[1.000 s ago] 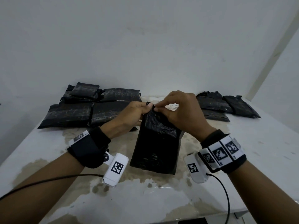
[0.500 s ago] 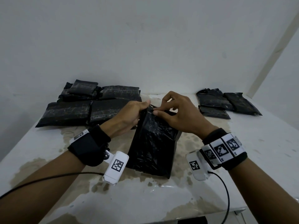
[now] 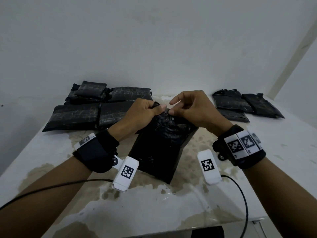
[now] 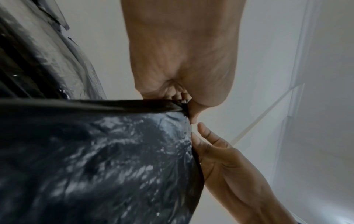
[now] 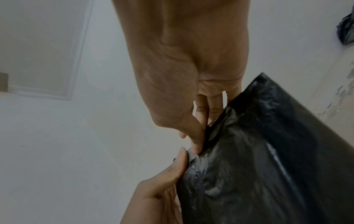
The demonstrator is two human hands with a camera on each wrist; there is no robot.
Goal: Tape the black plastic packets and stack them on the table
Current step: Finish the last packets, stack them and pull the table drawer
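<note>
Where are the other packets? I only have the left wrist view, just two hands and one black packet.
Observer: In the head view, a larger group of black packets lies at the back left of the table, some stacked on others.
Operator: Anything on the right side?
Observer: Yes, a smaller group lies at the back right.
Operator: Is the held packet lifted clear?
Observer: No, its lower end appears to rest on the table.

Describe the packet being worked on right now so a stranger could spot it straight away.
On the white table, between two groups of flat black packets, one black packet stands tilted at the centre. It alone is off the surface, its top pinched by the left hand and right hand.
</note>
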